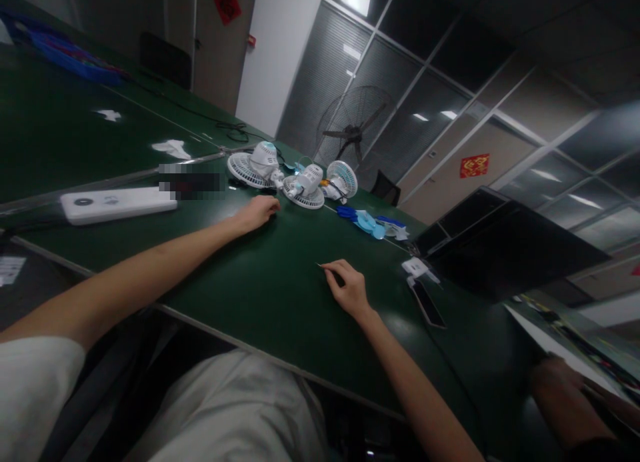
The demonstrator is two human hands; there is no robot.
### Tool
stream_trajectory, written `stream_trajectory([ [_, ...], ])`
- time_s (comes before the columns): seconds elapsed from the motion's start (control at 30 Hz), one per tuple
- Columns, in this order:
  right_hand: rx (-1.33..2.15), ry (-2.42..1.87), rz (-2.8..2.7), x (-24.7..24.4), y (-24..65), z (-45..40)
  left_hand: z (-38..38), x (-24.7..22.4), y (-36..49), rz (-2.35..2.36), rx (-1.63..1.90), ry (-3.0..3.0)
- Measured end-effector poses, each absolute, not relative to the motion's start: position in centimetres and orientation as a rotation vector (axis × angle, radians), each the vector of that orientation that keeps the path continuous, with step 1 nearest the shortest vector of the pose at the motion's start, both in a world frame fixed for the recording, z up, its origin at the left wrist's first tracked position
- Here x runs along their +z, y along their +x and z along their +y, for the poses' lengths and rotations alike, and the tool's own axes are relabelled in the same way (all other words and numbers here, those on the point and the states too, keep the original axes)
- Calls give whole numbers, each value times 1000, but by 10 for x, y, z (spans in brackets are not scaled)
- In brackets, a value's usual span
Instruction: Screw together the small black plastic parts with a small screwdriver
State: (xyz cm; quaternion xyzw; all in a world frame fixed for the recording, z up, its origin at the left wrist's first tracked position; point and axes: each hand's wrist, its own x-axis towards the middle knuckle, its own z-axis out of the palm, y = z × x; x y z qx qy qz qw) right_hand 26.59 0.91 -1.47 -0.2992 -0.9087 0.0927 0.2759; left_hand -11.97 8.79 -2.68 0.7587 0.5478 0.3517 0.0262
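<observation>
My left hand (257, 213) rests low over the green table, its fingers curled and its fingertips mostly hidden. Just beyond it lie white fan heads with round grilles: one on the left (253, 167), one in the middle (306, 183) and one tilted up on the right (342, 181). Closer to me, my right hand (347, 287) is closed in a pinch over the table. A small, thin, light-coloured piece (319, 265) sticks out from its thumb and forefinger; its kind is too small to tell.
Left of my forearm lies a white elongated device (120, 205). Blue and light-blue pieces (367, 222) lie beyond my right hand. To the right are a phone (428, 303), a white adapter (415, 267) and a dark monitor (520, 242). Another person's arm (565, 399) reaches in at lower right.
</observation>
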Motion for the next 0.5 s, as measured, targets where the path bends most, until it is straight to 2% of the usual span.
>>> stream_trajectory([
  [0.27,249,-801,-2450,-15,267,9,90,-23,-186,2034,1195,2049],
  [0.5,240,-808,-2452,-13,265,8,90,-23,-204,2192,1160,1961],
])
